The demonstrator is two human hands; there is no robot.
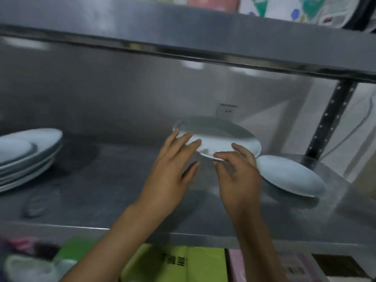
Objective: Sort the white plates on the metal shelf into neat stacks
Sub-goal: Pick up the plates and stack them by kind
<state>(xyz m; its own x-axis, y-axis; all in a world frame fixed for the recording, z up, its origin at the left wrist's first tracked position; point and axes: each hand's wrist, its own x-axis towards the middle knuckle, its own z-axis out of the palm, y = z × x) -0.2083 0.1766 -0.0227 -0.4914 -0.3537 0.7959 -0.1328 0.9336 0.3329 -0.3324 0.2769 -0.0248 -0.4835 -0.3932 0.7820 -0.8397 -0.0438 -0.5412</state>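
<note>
head view: both hands are up at the near rim of a white plate [219,137] that sits tilted above the metal shelf [101,192], its far edge raised. the left hand [173,169] lies with straight fingers spread over the plate's left rim, touching it, not curled round it. the right hand [236,171] has its fingers and thumb bent at the near rim, and it looks to pinch the edge, though the blur makes the grip hard to confirm. the two hands are close together, a narrow gap between them.

the risk, as i judge it, is a slip: the plate seems held only at one edge by fingertips, so its weight hangs beyond the hands and it could tip or slide off. just right of the right hand a second plate [289,176] lies slanted on the shelf, close enough that the held plate could knock it. well to the left of the left hand stands a stack of plates [26,157], uneven, with a smaller plate on top; setting another on it carelessly could shift the pile.

the held plate is plain, smooth, glossy white, shallow and round, with a faint mark near its far left rim.
</note>
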